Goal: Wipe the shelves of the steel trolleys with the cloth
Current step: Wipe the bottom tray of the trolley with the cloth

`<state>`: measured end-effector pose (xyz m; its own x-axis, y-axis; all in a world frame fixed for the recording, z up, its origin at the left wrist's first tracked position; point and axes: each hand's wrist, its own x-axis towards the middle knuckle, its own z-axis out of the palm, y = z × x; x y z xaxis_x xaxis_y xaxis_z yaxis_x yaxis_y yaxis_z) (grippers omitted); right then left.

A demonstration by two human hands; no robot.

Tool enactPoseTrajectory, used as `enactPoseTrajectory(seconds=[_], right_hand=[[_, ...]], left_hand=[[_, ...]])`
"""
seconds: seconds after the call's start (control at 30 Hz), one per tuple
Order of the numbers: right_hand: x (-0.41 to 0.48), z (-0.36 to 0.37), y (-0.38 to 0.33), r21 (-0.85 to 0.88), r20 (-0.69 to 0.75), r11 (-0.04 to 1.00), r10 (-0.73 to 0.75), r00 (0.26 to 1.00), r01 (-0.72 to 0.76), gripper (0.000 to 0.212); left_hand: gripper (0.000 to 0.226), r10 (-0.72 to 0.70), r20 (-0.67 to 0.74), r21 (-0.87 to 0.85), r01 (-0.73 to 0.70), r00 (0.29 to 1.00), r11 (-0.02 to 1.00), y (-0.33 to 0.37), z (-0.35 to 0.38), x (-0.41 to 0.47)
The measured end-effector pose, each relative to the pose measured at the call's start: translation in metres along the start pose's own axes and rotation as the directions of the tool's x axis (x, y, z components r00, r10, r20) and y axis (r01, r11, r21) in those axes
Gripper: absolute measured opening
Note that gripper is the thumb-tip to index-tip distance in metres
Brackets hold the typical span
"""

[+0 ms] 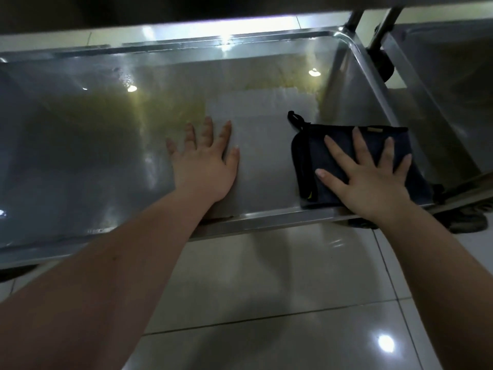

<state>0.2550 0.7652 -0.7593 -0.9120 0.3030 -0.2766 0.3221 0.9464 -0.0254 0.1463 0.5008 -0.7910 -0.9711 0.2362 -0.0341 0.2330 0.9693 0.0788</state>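
- The dark blue folded cloth (354,166) with a small black hanging loop lies flat in the right part of the frame, on the low steel trolley shelf (266,161), close to its front rim and its right wall.
- The right hand (373,177) presses on the cloth from above with straight, spread fingers; nothing is pinched or clenched. I think the flat palm is used so the whole cloth keeps contact with the steel during a stroke.
- The left hand (205,158) rests on the bare shelf in the middle of the frame, fingers also straight and relaxed, holding nothing. It seems to work as a support while the person leans down to this low shelf.
- Between and above the two hands the steel looks pale and matt, while a yellowish film (165,105) remains toward the upper middle and left. So I judge that the shelf is only partly wiped.
- In the upper right corner stands a second steel trolley (453,76), just beside the first, with upright posts and a black wheel (381,62) between them.
- Glossy pale floor tiles (280,303) fill the lower part of the frame.
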Motion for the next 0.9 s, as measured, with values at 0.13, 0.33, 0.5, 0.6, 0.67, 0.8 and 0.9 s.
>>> enactPoseTrajectory(seconds=[0.13, 0.33, 0.5, 0.6, 0.67, 0.8, 0.9], right_hand=[[0.012, 0.0, 0.0, 0.02, -0.043, 1.0, -0.017, 0.999, 0.018, 0.07], [0.108, -0.025, -0.02, 0.014, -0.079, 1.0, -0.018, 0.997, 0.02, 0.075], [0.15, -0.04, -0.045, 0.076, -0.062, 0.997, -0.006, 0.998, 0.011, 0.078], [0.124, -0.037, -0.043, 0.08, -0.021, 0.996, -0.042, 0.999, 0.043, 0.076], [0.089, -0.023, -0.039, 0.06, -0.024, 0.997, -0.055, 0.998, 0.057, 0.075], [-0.007, 0.013, -0.043, 0.018, -0.092, 0.996, -0.087, 0.992, 0.089, 0.072], [-0.021, 0.015, -0.046, 0.014, -0.06, 0.995, -0.101, 0.993, 0.102, 0.07]], left_hand=[[0.069, -0.002, -0.012, 0.014, 0.002, 1.0, 1.0, 0.001, 0.001, 0.002], [0.059, 0.006, -0.02, 0.006, -0.005, 1.0, 1.0, -0.001, -0.001, 0.003], [0.058, -0.006, -0.01, -0.027, 0.006, 1.0, 1.0, -0.005, -0.002, 0.003], [0.058, -0.011, -0.007, -0.028, 0.011, 1.0, 1.0, -0.005, -0.004, 0.0], [0.06, -0.003, -0.006, -0.008, 0.003, 1.0, 1.0, -0.006, -0.003, -0.001], [0.063, -0.003, -0.015, 0.003, 0.003, 1.0, 1.0, -0.005, -0.001, -0.002], [0.06, -0.006, -0.01, 0.005, 0.006, 1.0, 1.0, -0.003, -0.003, -0.003]])
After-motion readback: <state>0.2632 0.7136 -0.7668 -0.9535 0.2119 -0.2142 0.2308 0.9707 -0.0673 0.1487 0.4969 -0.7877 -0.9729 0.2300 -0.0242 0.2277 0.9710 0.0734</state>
